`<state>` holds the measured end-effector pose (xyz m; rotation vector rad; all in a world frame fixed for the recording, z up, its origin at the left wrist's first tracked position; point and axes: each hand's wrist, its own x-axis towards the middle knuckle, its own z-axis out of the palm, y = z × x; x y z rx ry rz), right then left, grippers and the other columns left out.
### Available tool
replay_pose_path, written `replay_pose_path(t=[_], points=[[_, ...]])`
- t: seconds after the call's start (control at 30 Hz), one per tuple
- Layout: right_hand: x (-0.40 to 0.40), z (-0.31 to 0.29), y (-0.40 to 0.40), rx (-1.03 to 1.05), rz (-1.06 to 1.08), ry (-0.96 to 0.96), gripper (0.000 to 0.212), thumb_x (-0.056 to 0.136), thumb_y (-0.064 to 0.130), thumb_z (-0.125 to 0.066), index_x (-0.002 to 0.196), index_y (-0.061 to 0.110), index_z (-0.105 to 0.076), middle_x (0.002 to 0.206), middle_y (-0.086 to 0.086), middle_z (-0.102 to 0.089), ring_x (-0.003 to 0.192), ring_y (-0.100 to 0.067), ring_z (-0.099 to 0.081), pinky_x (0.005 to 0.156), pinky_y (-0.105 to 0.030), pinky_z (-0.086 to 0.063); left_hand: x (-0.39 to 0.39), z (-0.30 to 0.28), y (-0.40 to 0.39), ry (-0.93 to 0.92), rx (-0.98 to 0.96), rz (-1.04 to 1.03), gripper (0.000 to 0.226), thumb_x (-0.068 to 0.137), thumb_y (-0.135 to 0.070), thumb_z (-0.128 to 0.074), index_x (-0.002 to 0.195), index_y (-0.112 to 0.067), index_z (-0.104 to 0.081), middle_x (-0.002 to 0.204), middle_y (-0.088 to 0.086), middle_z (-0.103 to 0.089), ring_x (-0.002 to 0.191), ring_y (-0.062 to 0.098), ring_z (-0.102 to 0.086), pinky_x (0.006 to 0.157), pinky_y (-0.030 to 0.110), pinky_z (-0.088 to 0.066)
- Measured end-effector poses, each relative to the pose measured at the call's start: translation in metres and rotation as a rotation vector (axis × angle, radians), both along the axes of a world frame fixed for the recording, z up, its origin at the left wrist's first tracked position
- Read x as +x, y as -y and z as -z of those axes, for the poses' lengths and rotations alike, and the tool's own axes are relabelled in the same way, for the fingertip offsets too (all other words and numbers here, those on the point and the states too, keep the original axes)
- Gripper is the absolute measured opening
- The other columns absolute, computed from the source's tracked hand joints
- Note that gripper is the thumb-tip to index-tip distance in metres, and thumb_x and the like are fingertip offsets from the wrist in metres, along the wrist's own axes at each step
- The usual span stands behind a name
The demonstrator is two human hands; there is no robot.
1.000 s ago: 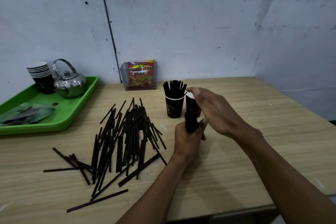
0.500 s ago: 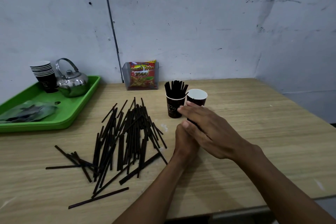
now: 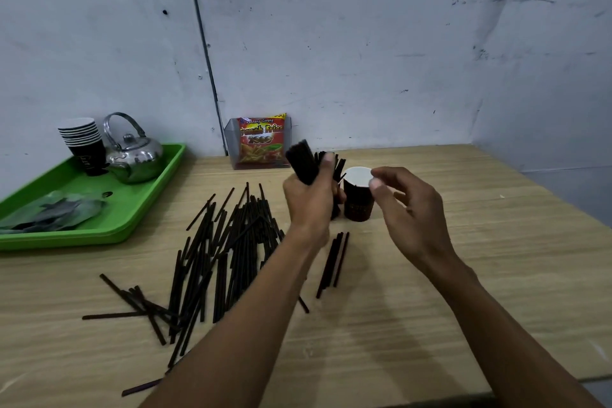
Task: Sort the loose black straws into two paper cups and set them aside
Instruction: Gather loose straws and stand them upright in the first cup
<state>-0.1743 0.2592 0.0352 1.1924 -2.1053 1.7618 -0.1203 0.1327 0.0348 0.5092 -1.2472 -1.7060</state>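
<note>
From my remote seat I see a pale, scuffed painted wall (image 3: 364, 43) meeting a light wood-grain laminate bench (image 3: 480, 275) that fills the lower view. On its far left sits a glossy green plastic tray (image 3: 139, 209) carrying a rounded shiny metal kettle (image 3: 135, 156), a stack of dark paper cups with white rims (image 3: 84, 142) and a crumpled grey-green plastic bag (image 3: 49, 214). Against the wall a clear plastic holder (image 3: 231, 146) props up a red snack packet (image 3: 261, 142). A loose pile of thin, matte black straws (image 3: 225, 248) is fanned across the bench left of centre, with a small separate cluster of straws (image 3: 332, 262) just right of my left forearm. My left hand (image 3: 309, 205) has its grip wrapped tightly round a bundle of black straws (image 3: 301, 162), held upright and tilted a little left, above the bench. Behind it a dark paper cup filled with straws (image 3: 337, 166) is mostly hidden. Just beside that stands an empty dark paper cup with white interior (image 3: 357, 199). My right hand (image 3: 407, 212) hovers by its rim, grip narrow, thumb and forefinger nearly pinched, holding nothing I can make out.
</note>
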Motion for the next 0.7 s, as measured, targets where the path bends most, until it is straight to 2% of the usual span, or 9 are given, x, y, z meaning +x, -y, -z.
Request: replay_pose_path(t=[0.1, 0.17, 0.23, 0.33, 0.4, 0.47, 0.57, 0.6, 0.7], points=[[-0.015, 0.003, 0.007, 0.190, 0.079, 0.009, 0.041, 0.080, 0.033, -0.076, 0.118, 0.023, -0.065, 0.114, 0.009, -0.066, 0.108, -0.002, -0.058, 0.080, -0.007, -0.040, -0.006, -0.019, 0.024, -0.070, 0.027, -0.060, 0.036, 0.092, -0.021, -0.067, 0.060, -0.013, -0.054, 0.041, -0.002, -0.048, 0.039, 0.016, -0.049, 0.051, 0.029, -0.047], [-0.023, -0.001, 0.014, 0.315, 0.080, -0.044, 0.060, 0.072, 0.039, -0.081, 0.125, 0.023, -0.059, 0.121, 0.003, -0.062, 0.113, -0.010, -0.055, 0.084, -0.018, -0.038, -0.012, -0.028, 0.039, -0.092, 0.044, -0.096, 0.037, 0.092, -0.021, -0.067, 0.056, -0.017, -0.058, 0.041, -0.002, -0.049, 0.040, 0.015, -0.052, 0.051, 0.030, -0.049], [-0.032, -0.008, 0.024, 0.416, 0.059, -0.112, 0.081, 0.064, 0.046, -0.082, 0.135, 0.024, -0.050, 0.128, 0.000, -0.058, 0.120, -0.016, -0.051, 0.088, -0.029, -0.040, -0.021, -0.033, 0.049, -0.100, 0.055, -0.112, 0.029, 0.091, -0.021, -0.068, 0.066, -0.014, -0.055, 0.041, -0.002, -0.049, 0.040, 0.015, -0.052, 0.047, 0.028, -0.047], [-0.043, -0.021, 0.043, 0.580, 0.018, -0.171, 0.115, 0.053, 0.053, -0.085, 0.149, 0.030, -0.026, 0.135, -0.003, -0.052, 0.125, -0.023, -0.047, 0.093, -0.036, -0.041, -0.036, -0.031, 0.059, -0.096, 0.028, -0.136, 0.031, 0.091, -0.021, -0.069, 0.067, -0.012, -0.051, 0.041, -0.002, -0.050, 0.040, 0.016, -0.054, 0.047, 0.028, -0.049], [-0.053, -0.028, 0.058, 0.654, -0.017, -0.189, 0.130, 0.049, 0.053, -0.087, 0.153, 0.032, -0.012, 0.137, -0.006, -0.051, 0.128, -0.026, -0.045, 0.105, -0.045, -0.037, -0.046, -0.025, 0.063, -0.058, -0.041, -0.124, 0.031, 0.090, -0.025, -0.069, 0.069, -0.007, -0.054, 0.044, 0.000, -0.054, 0.044, 0.018, -0.058, 0.052, 0.030, -0.053], [-0.062, -0.031, 0.070, 0.700, -0.052, -0.214, 0.138, 0.046, 0.053, -0.088, 0.154, 0.033, -0.004, 0.137, -0.007, -0.051, 0.131, -0.026, -0.044, 0.115, -0.052, -0.024, -0.054, -0.018, 0.065, 0.000, -0.125, -0.118, 0.035, 0.089, -0.029, -0.069, 0.070, -0.002, -0.058, 0.047, 0.001, -0.058, 0.048, 0.020, -0.063, 0.055, 0.031, -0.055], [-0.072, -0.030, 0.085, 0.761, -0.107, -0.259, 0.145, 0.045, 0.052, -0.088, 0.153, 0.033, 0.005, 0.134, -0.006, -0.057, 0.131, -0.024, -0.048, 0.119, -0.055, -0.008, -0.063, -0.009, 0.066, -0.005, -0.195, -0.127, 0.043, 0.086, -0.029, -0.073, 0.089, 0.013, -0.061, 0.052, 0.006, -0.060, 0.048, 0.020, -0.062, 0.050, 0.028, -0.051], [-0.073, -0.030, 0.088, 0.772, -0.125, -0.264, 0.145, 0.045, 0.051, -0.088, 0.153, 0.033, 0.007, 0.130, -0.005, -0.061, 0.126, -0.024, -0.053, 0.119, -0.055, -0.005, -0.064, -0.007, 0.066, 0.004, -0.221, -0.135, 0.045, 0.085, -0.029, -0.074, 0.089, 0.014, -0.061, 0.054, 0.008, -0.059, 0.048, 0.017, -0.060, 0.049, 0.025, -0.049], [-0.075, -0.027, 0.097, 0.752, -0.165, -0.274, 0.142, 0.046, 0.048, -0.088, 0.151, 0.034, 0.006, 0.117, 0.004, -0.069, 0.112, -0.021, -0.063, 0.118, -0.056, 0.000, -0.067, 0.000, 0.065, 0.069, -0.307, -0.147, 0.037, 0.085, -0.031, -0.074, 0.070, 0.000, -0.060, 0.057, 0.004, -0.060, 0.051, 0.013, -0.059, 0.050, 0.027, -0.049]])
